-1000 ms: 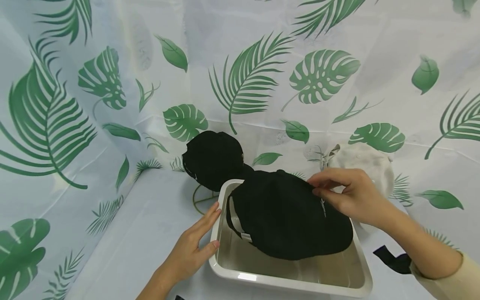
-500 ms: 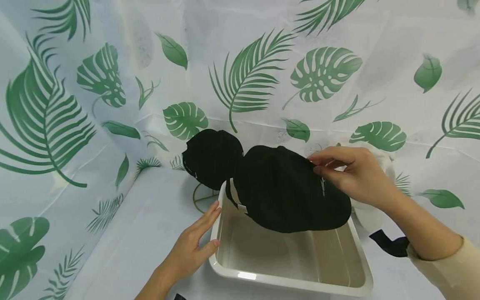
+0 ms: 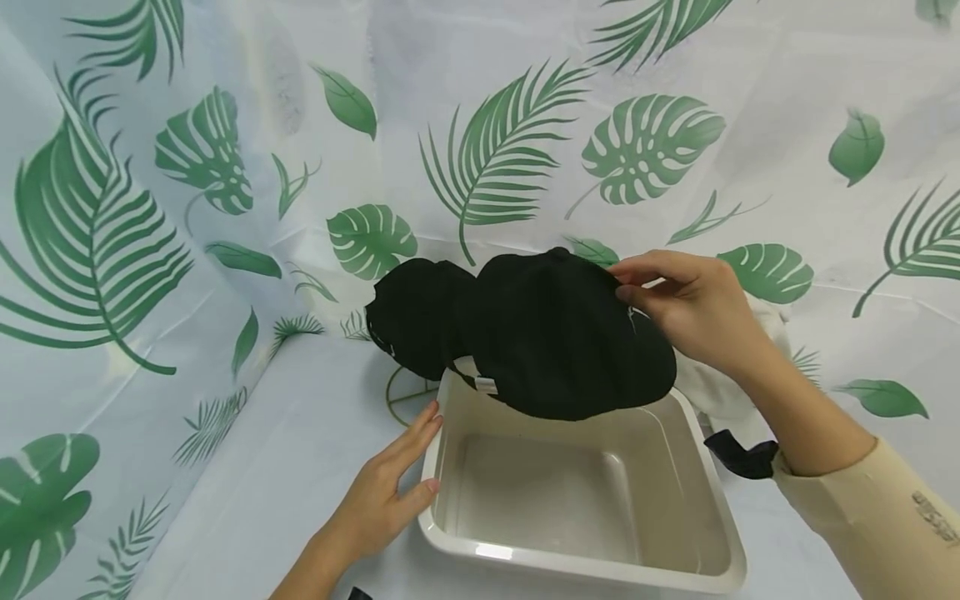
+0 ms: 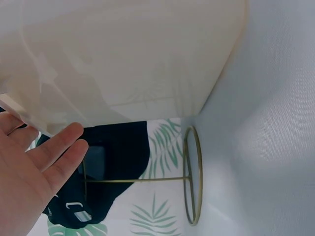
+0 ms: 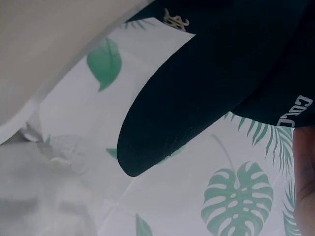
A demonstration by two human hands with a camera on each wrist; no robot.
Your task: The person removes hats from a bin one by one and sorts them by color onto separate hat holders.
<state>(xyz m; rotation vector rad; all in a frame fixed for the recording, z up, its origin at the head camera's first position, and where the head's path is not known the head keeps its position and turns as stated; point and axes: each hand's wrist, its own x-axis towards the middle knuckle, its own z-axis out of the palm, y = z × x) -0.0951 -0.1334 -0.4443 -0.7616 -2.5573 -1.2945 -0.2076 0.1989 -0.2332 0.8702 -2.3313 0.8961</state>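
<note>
My right hand [image 3: 690, 304] pinches the crown of a black baseball cap [image 3: 558, 333] between thumb and fingers, holding it above the back part of a beige plastic tub [image 3: 525, 575]. White lettering shows on the cap's front in the right wrist view, with its brim [image 5: 167, 113] pointing down. My left hand [image 3: 382, 487] touches the tub's left rim with straight fingers. Behind the tub a second black cap [image 3: 416, 312] hangs on a thin gold wire stand [image 4: 192, 177]; the held cap overlaps it in the head view.
A cream cap [image 3: 723, 392] sits behind the tub on the right, partly hidden by my right hand and forearm. A black strap [image 3: 742, 457] hangs at my right sleeve. A leaf-printed sheet [image 3: 510, 125] covers the walls around the white table surface [image 3: 277, 467].
My right hand has lifted the black cap up and back out of the tub, baring the tub's floor. The left hand has stayed at the rim.
</note>
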